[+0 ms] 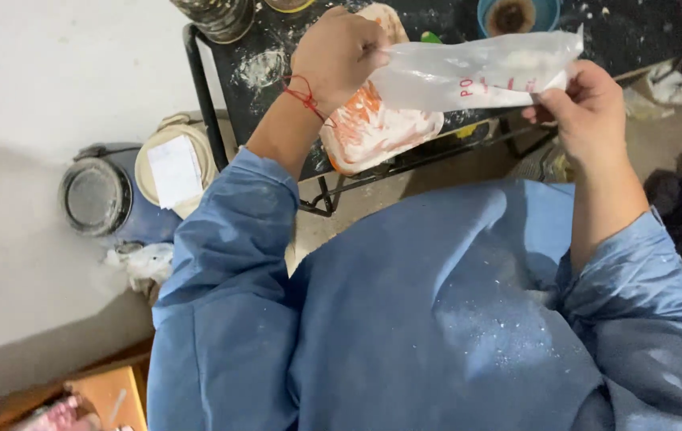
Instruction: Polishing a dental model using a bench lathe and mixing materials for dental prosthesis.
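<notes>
A: What do my hands hold?
B: One clear plastic bag (477, 72), stretched over the orange-and-white tray (373, 132); left hand (337, 52) pinches one end, right hand (588, 108) the other.
A: Risks?
B: I judge powder may spill onto the black surface (277, 96) if my grip slips. Beyond the tray: one blue cup (513, 14).

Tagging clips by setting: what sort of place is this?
Probably a small craft or casting workshop. Both hands stretch a clear plastic bag over a powder-dusted dark worktable, an orange-and-white marbled slab lies there, and lidded jars stand on the floor.
</notes>
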